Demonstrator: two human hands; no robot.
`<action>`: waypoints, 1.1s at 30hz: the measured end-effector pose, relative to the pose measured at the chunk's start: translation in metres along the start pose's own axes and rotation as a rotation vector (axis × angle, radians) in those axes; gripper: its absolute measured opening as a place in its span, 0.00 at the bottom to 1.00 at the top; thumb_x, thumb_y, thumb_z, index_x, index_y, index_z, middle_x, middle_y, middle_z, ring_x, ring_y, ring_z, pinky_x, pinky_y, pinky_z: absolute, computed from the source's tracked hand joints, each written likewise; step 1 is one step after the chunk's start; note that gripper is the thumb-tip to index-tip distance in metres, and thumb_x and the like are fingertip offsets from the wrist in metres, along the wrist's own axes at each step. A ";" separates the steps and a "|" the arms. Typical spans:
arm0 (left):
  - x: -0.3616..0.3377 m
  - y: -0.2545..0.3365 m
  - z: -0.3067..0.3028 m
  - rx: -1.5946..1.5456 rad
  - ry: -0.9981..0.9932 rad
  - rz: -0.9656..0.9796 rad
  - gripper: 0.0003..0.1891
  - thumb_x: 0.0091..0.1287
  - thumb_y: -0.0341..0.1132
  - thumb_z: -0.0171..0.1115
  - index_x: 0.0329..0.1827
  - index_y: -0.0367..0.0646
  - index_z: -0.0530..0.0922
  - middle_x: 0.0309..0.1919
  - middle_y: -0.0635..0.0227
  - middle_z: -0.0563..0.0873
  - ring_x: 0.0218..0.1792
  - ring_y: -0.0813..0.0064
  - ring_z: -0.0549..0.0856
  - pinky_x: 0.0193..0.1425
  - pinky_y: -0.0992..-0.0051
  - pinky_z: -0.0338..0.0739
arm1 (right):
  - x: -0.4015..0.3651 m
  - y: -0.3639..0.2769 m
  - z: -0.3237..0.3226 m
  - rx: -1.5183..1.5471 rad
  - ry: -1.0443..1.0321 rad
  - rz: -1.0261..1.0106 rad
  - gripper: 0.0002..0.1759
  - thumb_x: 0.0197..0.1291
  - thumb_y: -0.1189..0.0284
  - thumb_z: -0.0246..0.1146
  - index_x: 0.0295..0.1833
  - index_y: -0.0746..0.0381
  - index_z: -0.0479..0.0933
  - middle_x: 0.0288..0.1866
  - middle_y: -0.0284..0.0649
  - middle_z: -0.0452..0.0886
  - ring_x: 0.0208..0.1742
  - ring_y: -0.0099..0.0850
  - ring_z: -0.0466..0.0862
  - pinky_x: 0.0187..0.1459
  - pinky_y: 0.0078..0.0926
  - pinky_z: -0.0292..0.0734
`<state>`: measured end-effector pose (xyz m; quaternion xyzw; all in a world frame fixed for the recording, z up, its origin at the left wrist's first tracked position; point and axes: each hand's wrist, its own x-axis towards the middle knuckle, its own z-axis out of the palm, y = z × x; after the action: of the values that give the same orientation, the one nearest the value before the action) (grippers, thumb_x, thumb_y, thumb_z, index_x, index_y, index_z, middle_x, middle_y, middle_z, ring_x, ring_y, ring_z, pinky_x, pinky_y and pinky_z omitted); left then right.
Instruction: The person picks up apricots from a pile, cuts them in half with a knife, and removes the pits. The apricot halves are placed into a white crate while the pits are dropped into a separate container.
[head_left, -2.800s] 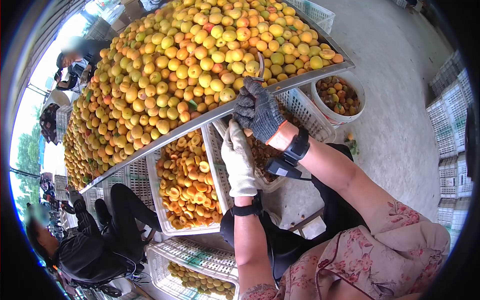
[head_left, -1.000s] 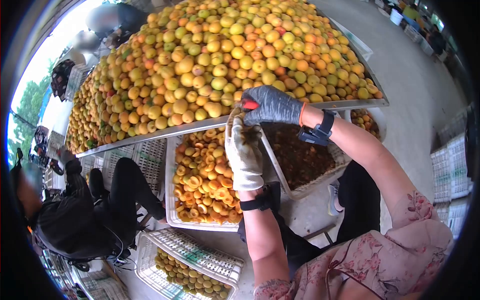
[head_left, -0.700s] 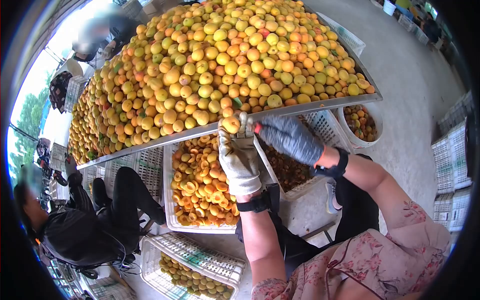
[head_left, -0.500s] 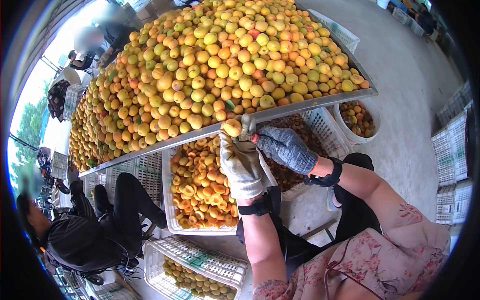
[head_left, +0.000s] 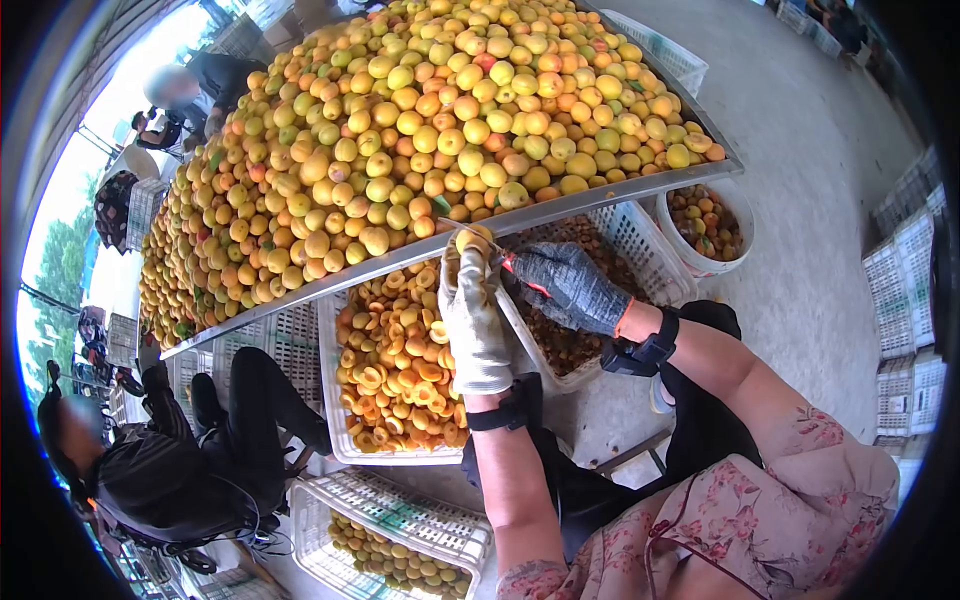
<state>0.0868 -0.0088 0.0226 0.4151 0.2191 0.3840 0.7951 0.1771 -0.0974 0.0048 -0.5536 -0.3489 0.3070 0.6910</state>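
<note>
My left hand [head_left: 472, 318], in a white work glove, is closed around a yellow apricot [head_left: 473, 238] just below the metal edge of the sorting table. My right hand [head_left: 572, 287], in a grey knit glove, grips a knife [head_left: 509, 262] with some red on its handle. The thin blade lies against the apricot, pointing up and left. Beneath my left hand stands a white crate [head_left: 346, 450] of halved apricots [head_left: 400, 345]. Below my right hand, another white crate [head_left: 648, 232] contains brown, blurry pieces that I cannot make out.
A big heap of whole apricots [head_left: 400, 130] covers the metal-edged table [head_left: 620, 190]. A white bucket [head_left: 745, 255] with fruit stands right. Another crate [head_left: 440, 530] of fruit is below. A seated person in black [head_left: 180, 480] works at left. Stacked crates [head_left: 895, 310] line the right.
The knife blade now shows across the apricot, where earlier the gloves hid it. My right hand has turned slightly and dropped a little; the apricot has shifted slightly in my left hand.
</note>
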 end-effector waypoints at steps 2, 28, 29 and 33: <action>0.002 -0.003 0.005 -0.017 -0.035 0.095 0.16 0.71 0.34 0.54 0.58 0.34 0.73 0.46 0.65 0.82 0.45 0.79 0.81 0.50 0.82 0.75 | -0.002 0.001 -0.004 -0.155 0.003 -0.308 0.13 0.66 0.64 0.60 0.42 0.63 0.81 0.23 0.23 0.72 0.25 0.13 0.66 0.25 0.15 0.61; 0.002 -0.036 0.007 0.610 -0.022 0.341 0.14 0.71 0.40 0.51 0.49 0.39 0.75 0.40 0.68 0.82 0.36 0.81 0.79 0.36 0.82 0.69 | -0.007 -0.001 -0.013 -0.171 0.065 0.022 0.14 0.66 0.65 0.59 0.44 0.67 0.79 0.28 0.44 0.81 0.29 0.25 0.74 0.34 0.29 0.72; 0.002 -0.038 0.012 0.141 0.084 0.070 0.15 0.70 0.41 0.52 0.46 0.37 0.77 0.41 0.66 0.83 0.35 0.80 0.79 0.38 0.81 0.70 | -0.007 -0.001 -0.015 -0.120 0.046 0.092 0.14 0.66 0.66 0.60 0.43 0.67 0.79 0.27 0.41 0.80 0.28 0.22 0.73 0.33 0.28 0.71; 0.004 -0.033 0.017 0.174 0.037 0.104 0.17 0.70 0.39 0.55 0.53 0.35 0.76 0.42 0.68 0.82 0.46 0.81 0.77 0.54 0.80 0.69 | -0.008 -0.003 -0.023 -0.058 0.049 0.209 0.13 0.66 0.65 0.60 0.41 0.65 0.80 0.26 0.33 0.79 0.28 0.21 0.72 0.32 0.26 0.70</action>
<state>0.1146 -0.0257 0.0044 0.4864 0.2445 0.4118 0.7308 0.1915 -0.1173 0.0028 -0.6140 -0.2811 0.3534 0.6474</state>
